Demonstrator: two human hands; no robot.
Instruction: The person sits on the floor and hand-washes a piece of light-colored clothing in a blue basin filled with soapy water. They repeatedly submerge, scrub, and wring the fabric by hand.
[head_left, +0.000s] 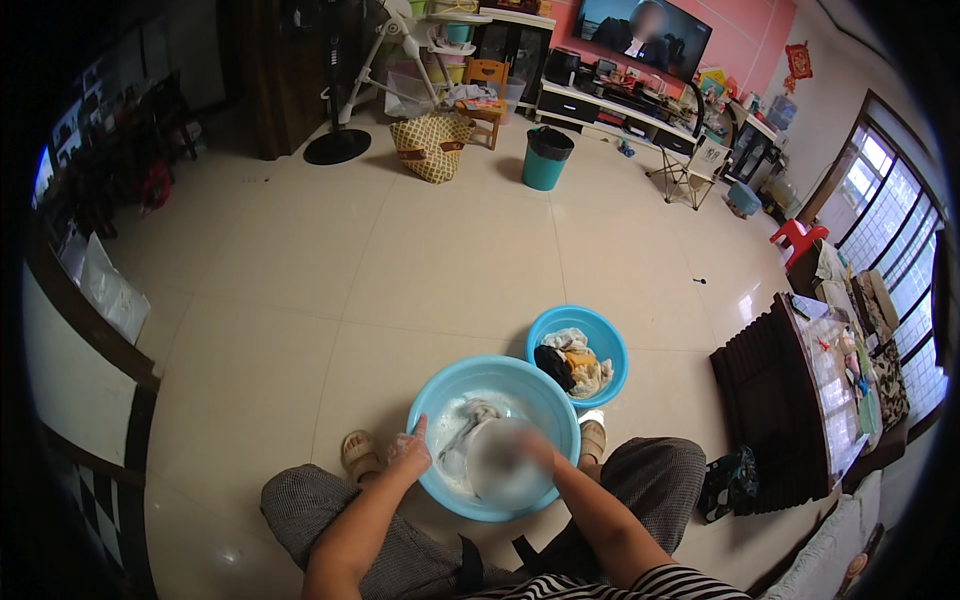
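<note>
A large light-blue plastic basin (491, 365) stands on the floor between my feet. In it lie a grey-and-white wet cloth (480, 411) and soapy water with white suds. My left hand (410, 452), with suds on it, rests at the basin's left rim, one finger pointing along it. My right hand (536, 450) is inside the basin on the right, partly blurred; whether it grips anything cannot be made out. A round blurred patch covers part of the contents beside it. Touching the basin's upper right stands a smaller blue basin (621, 352) with white, black and yellowish clothes (581, 364).
Dark wooden table (772, 420) with a glossy top at the right, a black plastic bag (731, 484) beside it. Farther off stand a teal bin (545, 161), a patterned bag (433, 146), a fan base (337, 147), a folding chair (701, 169) and a red stool (799, 238).
</note>
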